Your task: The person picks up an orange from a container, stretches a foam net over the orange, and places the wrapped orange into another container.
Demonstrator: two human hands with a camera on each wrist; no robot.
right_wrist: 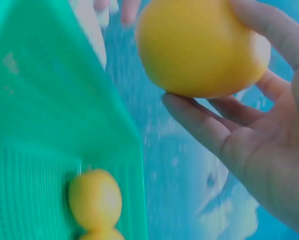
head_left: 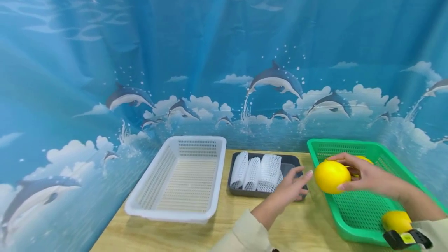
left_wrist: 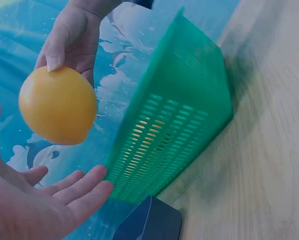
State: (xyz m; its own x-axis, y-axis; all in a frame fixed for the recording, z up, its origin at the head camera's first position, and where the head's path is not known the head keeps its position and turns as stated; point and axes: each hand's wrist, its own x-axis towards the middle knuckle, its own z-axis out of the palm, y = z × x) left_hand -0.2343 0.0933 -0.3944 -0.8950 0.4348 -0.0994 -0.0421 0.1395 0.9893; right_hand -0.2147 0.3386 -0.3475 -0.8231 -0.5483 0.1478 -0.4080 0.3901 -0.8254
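Before a blue dolphin curtain [head_left: 210, 42], above a wooden table [head_left: 297, 226], the right hand [head_left: 372, 176] grips a yellow fruit [head_left: 331, 177]; the left hand's [head_left: 287, 189] grip is free.

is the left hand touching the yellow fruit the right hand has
No, the left wrist view shows a gap between the left hand and the yellow fruit in the right hand.
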